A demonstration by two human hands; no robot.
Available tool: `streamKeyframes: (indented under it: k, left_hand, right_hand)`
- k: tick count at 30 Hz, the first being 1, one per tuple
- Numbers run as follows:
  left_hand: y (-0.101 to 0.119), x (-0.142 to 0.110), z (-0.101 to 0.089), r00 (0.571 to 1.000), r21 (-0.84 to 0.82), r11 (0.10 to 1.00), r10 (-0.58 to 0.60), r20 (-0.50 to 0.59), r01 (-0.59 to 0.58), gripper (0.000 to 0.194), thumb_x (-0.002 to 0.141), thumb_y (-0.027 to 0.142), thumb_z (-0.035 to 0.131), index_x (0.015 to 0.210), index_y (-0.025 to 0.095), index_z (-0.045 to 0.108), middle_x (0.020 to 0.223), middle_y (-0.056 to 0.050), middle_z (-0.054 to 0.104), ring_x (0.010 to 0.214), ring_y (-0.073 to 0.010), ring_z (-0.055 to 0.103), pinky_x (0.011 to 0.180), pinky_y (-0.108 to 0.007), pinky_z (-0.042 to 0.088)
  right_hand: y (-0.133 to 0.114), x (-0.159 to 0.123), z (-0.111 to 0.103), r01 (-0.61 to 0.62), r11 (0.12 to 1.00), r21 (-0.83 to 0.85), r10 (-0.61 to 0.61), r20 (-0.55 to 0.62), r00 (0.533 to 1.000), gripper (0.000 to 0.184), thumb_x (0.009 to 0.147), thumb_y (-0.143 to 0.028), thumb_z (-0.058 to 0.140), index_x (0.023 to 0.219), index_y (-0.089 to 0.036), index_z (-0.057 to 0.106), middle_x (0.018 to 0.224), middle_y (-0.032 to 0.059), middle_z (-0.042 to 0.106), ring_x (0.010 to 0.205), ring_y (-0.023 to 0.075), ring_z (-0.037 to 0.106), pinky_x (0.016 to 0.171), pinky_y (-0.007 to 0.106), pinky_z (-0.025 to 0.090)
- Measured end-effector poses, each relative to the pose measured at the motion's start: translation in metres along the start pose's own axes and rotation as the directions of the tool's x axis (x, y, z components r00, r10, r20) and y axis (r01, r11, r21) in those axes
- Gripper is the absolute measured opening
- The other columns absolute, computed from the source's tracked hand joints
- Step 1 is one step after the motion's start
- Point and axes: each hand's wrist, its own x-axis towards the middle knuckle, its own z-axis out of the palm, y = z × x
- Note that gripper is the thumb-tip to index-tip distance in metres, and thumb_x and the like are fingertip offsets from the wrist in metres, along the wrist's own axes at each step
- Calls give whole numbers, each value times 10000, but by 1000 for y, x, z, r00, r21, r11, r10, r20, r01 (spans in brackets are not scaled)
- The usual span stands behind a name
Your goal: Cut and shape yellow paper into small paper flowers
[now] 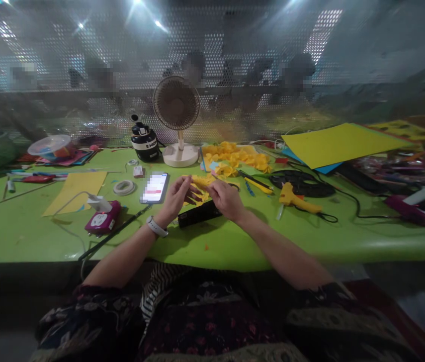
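Note:
A piece of yellow paper point(203, 180) is stretched between my two hands above the green table. My left hand point(177, 195), with a white watch at the wrist, pinches its left end, the other fingers partly spread. The right end is gripped by my right hand point(224, 197), whose fingertips are partly hidden. Below the hands lies a black cylindrical object point(199, 214), with yellow scraps around it. Just behind is a heap of yellow paper pieces point(240, 155). To the right of my right hand lie a yellow cutter point(258, 185) and a yellow glue gun point(295, 198).
A small fan point(176, 103) and a dark bottle point(145, 143) stand at the back. To the left are a phone point(154, 188), a tape roll point(123, 187) and a purple power socket point(102, 219) with cables. Yellow sheets point(344, 145) lie at the right.

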Motion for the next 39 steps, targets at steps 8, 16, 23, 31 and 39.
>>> streamKeyframes:
  k: [8, 16, 23, 31, 39]
  left_hand:
    - [-2, 0, -2, 998, -6, 1000, -18, 58, 19, 449, 809, 551, 683, 1026, 187, 533, 898, -50, 725, 734, -176, 736, 619, -273, 593]
    - [-1, -1, -3, 998, -2, 1000, 3, 57, -3, 368, 782, 411, 705, 1018, 171, 555, 872, -49, 718, 684, -160, 713, 621, -284, 592]
    - [-4, 0, -4, 998, 20, 1000, 15, 58, -16, 300, 737, 277, 652, 1007, 148, 642, 854, -37, 713, 708, -141, 695, 648, -270, 597]
    - [-8, 3, 0, 998, 72, 997, 34, 51, -37, 298, 698, 357, 759, 888, 133, 713, 786, -38, 732, 706, -144, 695, 696, -284, 607]
    - [-9, 7, -2, 998, -20, 1000, -21, -57, 20, 401, 651, 491, 812, 778, 133, 684, 777, -76, 749, 744, -215, 743, 723, -360, 617]
  right_hand:
    - [1, 1, -1, 263, 894, -364, -287, -13, 958, 328, 1036, -284, 433, 752, -193, 570, 668, 37, 593, 653, 181, 505, 634, 312, 357]
    - [1, -1, -2, 271, 890, -367, -268, 59, 962, 305, 1034, -279, 447, 788, -183, 599, 693, 39, 609, 675, 182, 520, 636, 322, 334]
    - [-3, -2, -3, 207, 939, -274, -197, 66, 978, 281, 1006, -392, 502, 880, -177, 632, 754, 59, 652, 725, 194, 580, 658, 320, 383]
    - [-6, -4, -3, 65, 995, -73, -64, 14, 998, 220, 984, -342, 500, 969, -177, 645, 881, 93, 712, 820, 214, 648, 742, 327, 498]
    - [-8, -2, -7, -73, 989, 126, 78, -34, 996, 188, 959, -309, 497, 1021, -191, 629, 910, 79, 711, 755, 184, 659, 724, 310, 536]
